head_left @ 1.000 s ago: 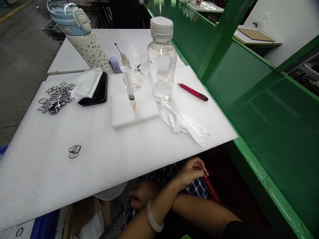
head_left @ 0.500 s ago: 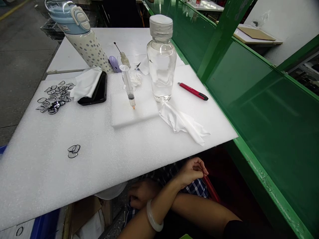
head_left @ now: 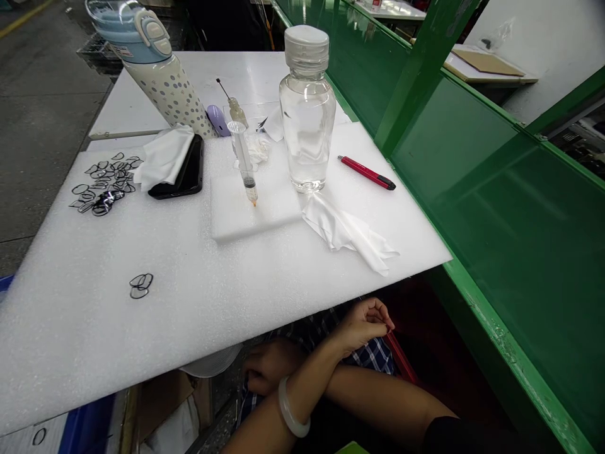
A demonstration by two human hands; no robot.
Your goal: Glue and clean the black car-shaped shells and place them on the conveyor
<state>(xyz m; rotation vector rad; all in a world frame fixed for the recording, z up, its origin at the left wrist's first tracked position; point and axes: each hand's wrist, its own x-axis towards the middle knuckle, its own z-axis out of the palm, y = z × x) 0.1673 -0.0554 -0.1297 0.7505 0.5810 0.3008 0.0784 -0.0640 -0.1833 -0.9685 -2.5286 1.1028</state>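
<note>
Both my arms are crossed below the front edge of the white foam sheet (head_left: pixel 198 315). My left hand (head_left: pixel 363 325), with a pale bangle on its wrist, reaches right; its fingers are curled in a pinch next to a red edge (head_left: pixel 401 359), and what they hold is hidden. My right hand (head_left: pixel 267 367) lies under the left forearm on plaid cloth with its fingers curled in, part of it hidden by the sheet. Neither hand touches anything on the table.
On the foam stand a clear bottle (head_left: pixel 307 113), a syringe (head_left: pixel 246 165) upright on a small foam pad (head_left: pixel 236 217), white wipes (head_left: pixel 350 233), a red pen (head_left: pixel 366 173), a black phone (head_left: pixel 182 176), a dotted flask (head_left: pixel 161 69) and black rings (head_left: pixel 101 183). A green partition (head_left: pixel 472 176) runs along the right.
The view has shifted slightly. The left hand's fingers have moved a little; both arms stay crossed below the table.
</note>
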